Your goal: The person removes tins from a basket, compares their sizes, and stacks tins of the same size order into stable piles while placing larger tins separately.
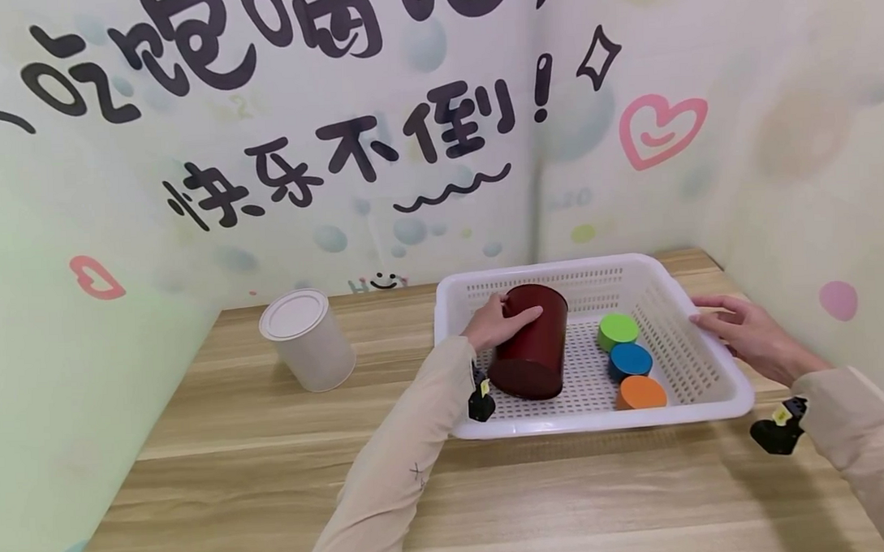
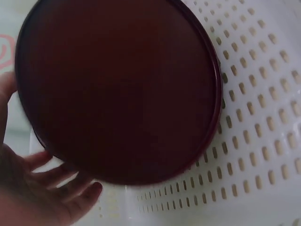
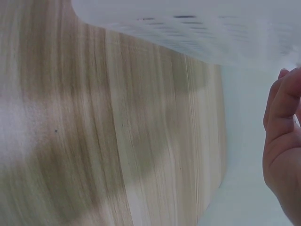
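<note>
In the head view, your left hand (image 1: 492, 325) grips the dark red canister (image 1: 535, 347), on its side in the white perforated basket (image 1: 564, 424); best hold it clear of the green cylinder (image 1: 618, 332), blue cylinder (image 1: 630, 362) and orange cylinder (image 1: 642, 392). A white can (image 1: 309, 341) stands outside. The left wrist view shows fingers round the canister. In the right wrist view, your right hand (image 3: 284, 132) seems to pinch the basket's rim.

Fingers (image 3: 281, 106) touch a white slotted basket (image 3: 188, 28) on a wood-grain table (image 3: 141, 117).

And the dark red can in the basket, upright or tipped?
Tipped. The dark red can shows its side upward and a round end toward the near rim of the basket.
</note>
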